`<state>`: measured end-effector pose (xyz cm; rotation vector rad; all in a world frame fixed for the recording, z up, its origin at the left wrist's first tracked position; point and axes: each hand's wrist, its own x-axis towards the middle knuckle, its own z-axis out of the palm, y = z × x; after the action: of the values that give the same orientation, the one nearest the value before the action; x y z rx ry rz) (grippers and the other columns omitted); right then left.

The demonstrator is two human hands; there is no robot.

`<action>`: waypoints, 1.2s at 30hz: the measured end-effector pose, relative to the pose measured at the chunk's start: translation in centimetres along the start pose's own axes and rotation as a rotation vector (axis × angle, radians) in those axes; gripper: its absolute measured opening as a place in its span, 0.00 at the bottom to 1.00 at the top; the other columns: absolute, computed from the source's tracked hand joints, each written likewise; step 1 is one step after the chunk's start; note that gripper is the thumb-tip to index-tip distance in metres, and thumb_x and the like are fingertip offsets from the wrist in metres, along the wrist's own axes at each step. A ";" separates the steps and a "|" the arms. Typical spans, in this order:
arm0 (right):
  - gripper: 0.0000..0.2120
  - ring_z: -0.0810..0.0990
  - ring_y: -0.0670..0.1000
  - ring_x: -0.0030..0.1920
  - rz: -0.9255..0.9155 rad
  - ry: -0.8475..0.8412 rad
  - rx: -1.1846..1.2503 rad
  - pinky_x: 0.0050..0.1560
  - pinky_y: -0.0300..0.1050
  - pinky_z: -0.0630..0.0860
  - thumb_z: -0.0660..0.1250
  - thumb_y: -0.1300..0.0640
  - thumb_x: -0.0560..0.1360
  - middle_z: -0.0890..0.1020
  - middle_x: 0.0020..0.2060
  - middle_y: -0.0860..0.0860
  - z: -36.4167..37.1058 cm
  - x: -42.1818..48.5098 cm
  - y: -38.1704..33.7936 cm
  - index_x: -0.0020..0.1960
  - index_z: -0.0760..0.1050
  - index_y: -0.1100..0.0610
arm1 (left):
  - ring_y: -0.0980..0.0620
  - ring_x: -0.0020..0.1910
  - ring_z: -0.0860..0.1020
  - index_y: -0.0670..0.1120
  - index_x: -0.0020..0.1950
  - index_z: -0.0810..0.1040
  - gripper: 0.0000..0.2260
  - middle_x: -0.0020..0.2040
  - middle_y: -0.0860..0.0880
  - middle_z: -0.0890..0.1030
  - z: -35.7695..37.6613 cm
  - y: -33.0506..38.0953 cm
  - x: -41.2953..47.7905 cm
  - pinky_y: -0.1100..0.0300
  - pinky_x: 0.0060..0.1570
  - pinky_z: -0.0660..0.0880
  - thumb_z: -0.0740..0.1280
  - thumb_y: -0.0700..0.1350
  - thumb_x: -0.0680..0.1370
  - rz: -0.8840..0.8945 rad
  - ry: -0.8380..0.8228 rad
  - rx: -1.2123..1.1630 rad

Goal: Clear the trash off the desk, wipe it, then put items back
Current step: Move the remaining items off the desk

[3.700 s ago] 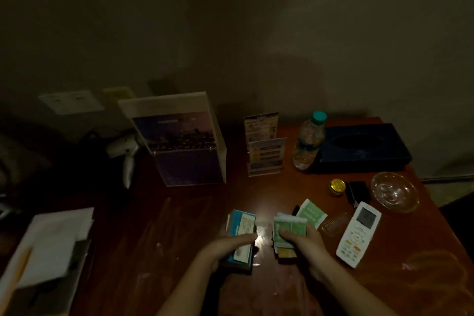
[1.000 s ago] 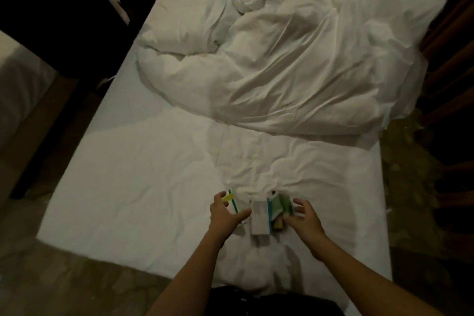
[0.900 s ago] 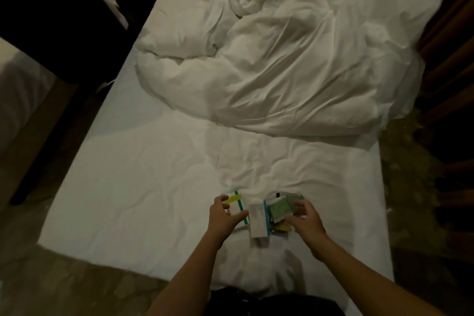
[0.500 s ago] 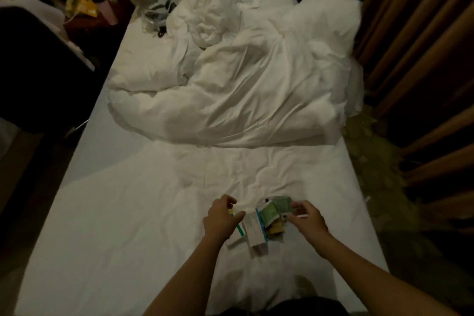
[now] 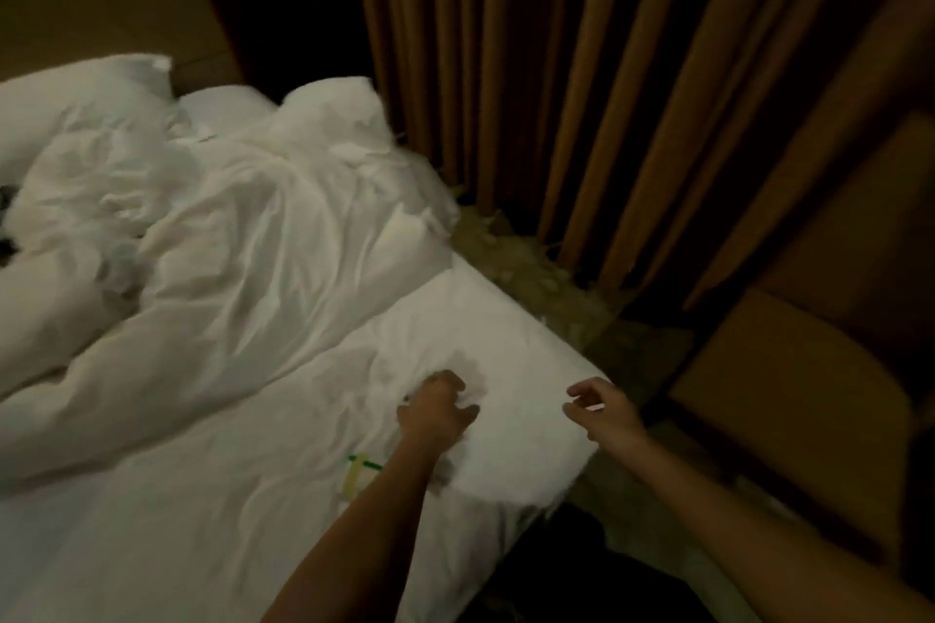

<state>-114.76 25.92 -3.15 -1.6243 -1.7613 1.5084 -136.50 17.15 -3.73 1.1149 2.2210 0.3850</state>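
A small packet [image 5: 360, 469] with green and yellow stripes, its print too blurred to read, lies on the bed [image 5: 202, 496] near its corner. Above the bed, just beyond the packet, the left hand [image 5: 437, 412] hovers loosely curled and empty. At the bed's edge the right hand [image 5: 604, 412] is likewise empty.

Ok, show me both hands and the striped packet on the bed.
left hand [image 5: 435, 412]: head view, back of hand.
right hand [image 5: 607, 412]: head view, back of hand.
striped packet [image 5: 354, 476]: head view, yellow strip.
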 end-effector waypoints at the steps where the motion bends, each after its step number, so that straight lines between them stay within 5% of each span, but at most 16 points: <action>1: 0.07 0.74 0.51 0.47 0.022 0.042 0.021 0.39 0.39 0.71 0.70 0.60 0.74 0.76 0.46 0.51 -1.2 -1.2 0.8 0.50 0.75 0.54 | 0.49 0.60 0.74 0.51 0.61 0.73 0.17 0.59 0.50 0.75 0.6 1.4 -0.5 0.55 0.58 0.70 0.68 0.54 0.75 0.053 -0.026 0.017; 9: 0.11 0.77 0.55 0.48 0.122 0.371 0.178 0.46 0.43 0.72 0.72 0.64 0.72 0.75 0.41 0.50 -10.8 -10.5 8.0 0.44 0.72 0.51 | 0.47 0.58 0.75 0.53 0.58 0.73 0.15 0.59 0.50 0.71 6.3 13.3 -4.4 0.50 0.60 0.69 0.69 0.55 0.74 0.364 -0.194 0.191; 18: 0.08 0.75 0.47 0.31 0.206 0.649 0.549 0.25 0.33 0.70 0.67 0.69 0.74 0.73 0.38 0.54 -23.0 -21.9 16.8 0.45 0.70 0.60 | 0.46 0.60 0.72 0.56 0.50 0.69 0.12 0.62 0.50 0.66 19.0 28.8 -13.8 0.49 0.63 0.69 0.71 0.53 0.73 0.610 -0.407 0.324; 21: 0.06 0.76 0.50 0.35 0.227 0.743 0.581 0.28 0.36 0.73 0.66 0.66 0.75 0.76 0.40 0.54 -28.1 -26.6 20.0 0.51 0.71 0.61 | 0.49 0.58 0.71 0.55 0.49 0.69 0.11 0.57 0.52 0.65 24.2 34.7 -18.5 0.49 0.63 0.68 0.71 0.52 0.74 0.715 -0.430 0.364; 24: 0.07 0.80 0.53 0.46 0.227 0.879 0.592 0.46 0.48 0.80 0.68 0.61 0.75 0.79 0.47 0.56 -33.1 -31.2 23.9 0.53 0.73 0.58 | 0.50 0.55 0.72 0.55 0.49 0.70 0.10 0.55 0.53 0.65 29.5 40.7 -23.8 0.51 0.63 0.69 0.71 0.51 0.74 0.838 -0.511 0.326; 27: 0.06 0.77 0.47 0.43 0.286 0.985 0.578 0.37 0.37 0.73 0.68 0.61 0.75 0.77 0.45 0.51 -36.4 -35.5 27.4 0.51 0.73 0.56 | 0.50 0.59 0.71 0.50 0.54 0.73 0.12 0.58 0.50 0.66 34.3 44.8 -28.0 0.60 0.60 0.67 0.71 0.50 0.74 0.958 -0.593 0.390; 32: 0.08 0.76 0.49 0.52 0.373 1.123 0.568 0.42 0.35 0.71 0.68 0.61 0.74 0.75 0.52 0.51 -40.9 -40.6 33.2 0.48 0.72 0.50 | 0.51 0.60 0.72 0.51 0.54 0.73 0.11 0.58 0.51 0.66 40.7 50.8 -32.6 0.63 0.56 0.65 0.70 0.51 0.74 1.074 -0.657 0.446; 36: 0.07 0.74 0.46 0.50 0.433 1.183 0.662 0.39 0.33 0.69 0.67 0.61 0.75 0.74 0.50 0.48 -44.0 -42.3 37.1 0.50 0.72 0.52 | 0.52 0.61 0.68 0.47 0.61 0.73 0.14 0.57 0.52 0.66 45.4 55.1 -34.3 0.66 0.43 0.56 0.67 0.50 0.77 1.155 -0.687 0.546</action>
<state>-47.25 3.00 1.00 -1.8956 -0.2621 0.7400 -57.71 22.25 2.77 2.3268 0.9114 -0.1865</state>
